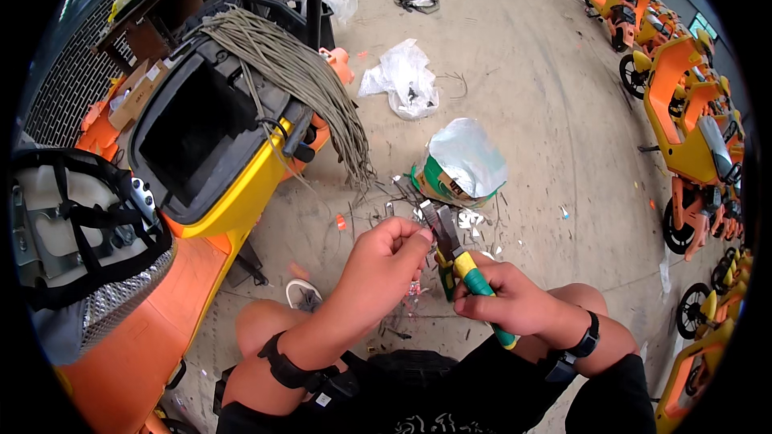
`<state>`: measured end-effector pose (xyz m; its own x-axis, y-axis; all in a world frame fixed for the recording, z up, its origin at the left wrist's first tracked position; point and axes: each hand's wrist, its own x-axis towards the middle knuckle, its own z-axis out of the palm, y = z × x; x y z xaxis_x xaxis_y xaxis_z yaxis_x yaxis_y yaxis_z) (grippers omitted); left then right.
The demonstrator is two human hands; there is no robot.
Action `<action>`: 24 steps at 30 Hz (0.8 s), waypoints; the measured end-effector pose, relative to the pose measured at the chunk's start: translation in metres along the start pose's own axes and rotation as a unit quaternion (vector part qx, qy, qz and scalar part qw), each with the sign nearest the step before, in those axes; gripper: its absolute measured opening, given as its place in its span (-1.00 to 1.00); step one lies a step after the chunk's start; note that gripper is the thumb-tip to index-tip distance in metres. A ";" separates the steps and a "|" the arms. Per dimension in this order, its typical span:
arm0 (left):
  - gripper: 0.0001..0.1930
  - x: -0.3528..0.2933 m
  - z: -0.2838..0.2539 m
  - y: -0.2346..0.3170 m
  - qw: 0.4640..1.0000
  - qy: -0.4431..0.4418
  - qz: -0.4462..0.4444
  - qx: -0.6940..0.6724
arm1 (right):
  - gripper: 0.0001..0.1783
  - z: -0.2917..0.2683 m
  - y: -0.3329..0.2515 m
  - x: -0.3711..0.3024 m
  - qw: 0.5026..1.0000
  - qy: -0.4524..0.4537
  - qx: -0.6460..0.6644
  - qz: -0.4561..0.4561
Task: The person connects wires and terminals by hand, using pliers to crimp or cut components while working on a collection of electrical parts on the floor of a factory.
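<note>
My right hand [507, 297] is closed around the green and yellow handles of a pair of pliers [482, 288]. Their dark metal jaws point up and away from me, slightly parted. Close beside the jaws is my left hand [392, 251], its thumb and forefinger pinched together. Whatever sits in that pinch is too small to make out. Just beyond the jaws stands a green bag or tub [435, 181] with a pale silvery opening. Dark wire bits and white scraps [470, 219] lie on the floor around its base.
At left, a yellow and orange vehicle [241, 201] carries an open black bin and a coil of grey-green rope [281, 64]. A dark mesh-sided seat [88, 233] is nearer. Clear plastic bags [406, 80] lie ahead. Yellow and orange scooters [675, 104] line the right.
</note>
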<state>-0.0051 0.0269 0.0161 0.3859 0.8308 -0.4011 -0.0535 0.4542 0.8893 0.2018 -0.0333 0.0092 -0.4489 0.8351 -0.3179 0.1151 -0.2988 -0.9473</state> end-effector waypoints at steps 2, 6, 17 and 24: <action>-0.84 -0.001 0.001 -0.002 1.000 -0.002 0.005 0.025 | -0.82 0.003 0.001 -0.001 0.999 0.019 -0.028 -0.015; -0.89 -0.004 0.002 0.003 0.996 0.000 0.020 0.085 | -0.80 0.004 0.002 0.000 0.994 0.048 -0.087 -0.037; -0.85 -0.004 -0.001 -0.002 0.988 0.010 0.033 0.147 | -0.75 0.007 0.005 -0.005 0.985 0.059 -0.153 -0.044; -0.88 -0.007 -0.001 -0.003 0.986 0.010 0.043 0.159 | -0.76 0.007 0.006 -0.005 0.995 0.035 -0.092 -0.017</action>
<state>-0.0083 0.0203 0.0160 0.3743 0.8697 -0.3217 0.2066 0.2600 0.9432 0.1986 -0.0428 0.0053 -0.3929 0.8755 -0.2813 0.2648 -0.1852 -0.9463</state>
